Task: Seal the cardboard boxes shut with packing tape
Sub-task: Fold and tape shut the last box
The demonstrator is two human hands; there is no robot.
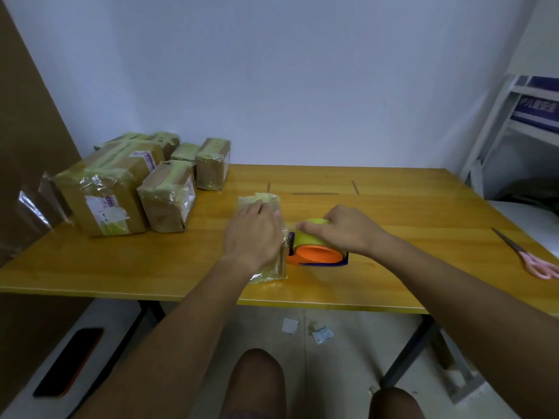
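Table (393, 207): one, wooden. Sealed boxes (121, 189): about six counted, stacked far left. Box in hand (266, 204): one, near centre, pressed flat under left hand (254, 234), fingers straight. Tape dispenser (314, 249): one, gripped by right hand (348, 231) against box's right side. Step judged: tape being run; cut required next. Scissors (526, 258): one pair, far right.

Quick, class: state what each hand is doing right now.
Left hand: open, pressing flat on the small box.
Right hand: gripping the tape dispenser.
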